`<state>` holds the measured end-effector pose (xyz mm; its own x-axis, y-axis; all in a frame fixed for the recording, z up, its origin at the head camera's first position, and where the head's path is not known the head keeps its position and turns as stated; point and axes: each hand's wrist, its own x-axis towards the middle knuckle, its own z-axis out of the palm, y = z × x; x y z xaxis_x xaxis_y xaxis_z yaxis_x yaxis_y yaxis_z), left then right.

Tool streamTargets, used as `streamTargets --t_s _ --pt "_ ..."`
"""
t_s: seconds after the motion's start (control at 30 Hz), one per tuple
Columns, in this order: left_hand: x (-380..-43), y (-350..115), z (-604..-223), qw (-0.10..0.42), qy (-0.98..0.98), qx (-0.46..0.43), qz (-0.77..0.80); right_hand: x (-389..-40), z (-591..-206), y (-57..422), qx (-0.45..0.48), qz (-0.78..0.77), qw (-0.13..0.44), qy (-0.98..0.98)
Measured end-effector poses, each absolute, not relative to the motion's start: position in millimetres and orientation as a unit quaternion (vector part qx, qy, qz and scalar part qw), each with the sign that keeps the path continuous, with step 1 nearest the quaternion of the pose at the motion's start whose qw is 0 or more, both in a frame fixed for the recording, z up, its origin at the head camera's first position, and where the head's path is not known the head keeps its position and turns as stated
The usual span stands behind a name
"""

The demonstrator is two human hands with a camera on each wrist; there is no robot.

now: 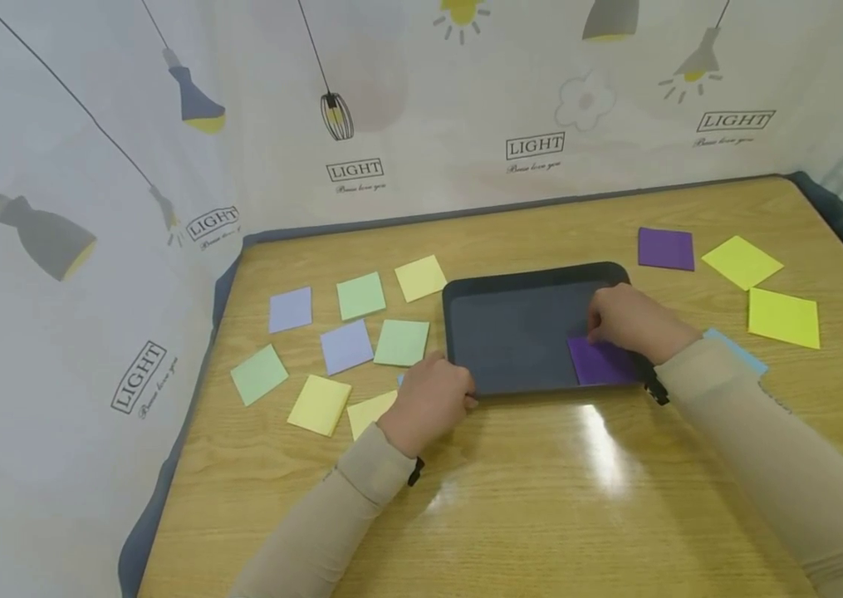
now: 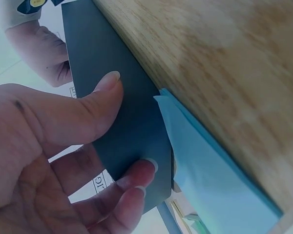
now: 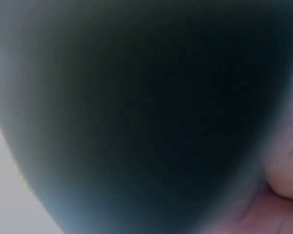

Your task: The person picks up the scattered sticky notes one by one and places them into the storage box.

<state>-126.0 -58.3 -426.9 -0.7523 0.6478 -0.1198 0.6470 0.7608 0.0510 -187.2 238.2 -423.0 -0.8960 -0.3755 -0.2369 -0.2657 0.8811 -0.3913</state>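
Observation:
A dark rectangular tray (image 1: 514, 332) lies on the wooden table. Its near left corner is gripped by my left hand (image 1: 432, 399), with the thumb on the outer wall (image 2: 132, 112) in the left wrist view. Inside the tray's right end is a purple sticky note pad (image 1: 600, 363). My right hand (image 1: 634, 320) reaches over the tray's right side and pinches the pad near its far edge; the fingertips are partly hidden. A blue sticky note pad (image 2: 200, 156) sits against the tray beside my left hand. A blurred dark shape fills most of the right wrist view.
Left of the tray lie several green notes (image 1: 402, 342), yellow notes (image 1: 320, 405) and lavender notes (image 1: 346, 346). To its right are another purple pad (image 1: 665, 249), two bright yellow notes (image 1: 783, 317) and a blue note (image 1: 738, 353) partly under the right sleeve. A printed curtain (image 1: 451, 91) borders the table.

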Motion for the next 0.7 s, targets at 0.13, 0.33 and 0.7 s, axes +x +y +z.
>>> streamTargets --t_s 0.13,0.33,0.7 --pt "-126 -58 -427 0.067 0.938 0.341 0.007 -186 -421 238 -0.162 -0.182 0.159 0.957" --pt "-125 -58 -428 0.064 0.936 0.345 0.005 -186 -419 244 -0.159 -0.205 0.14 0.956" --pt "-125 -58 -427 0.063 0.938 0.34 0.007 -189 -406 258 -0.153 -0.226 0.064 0.96"
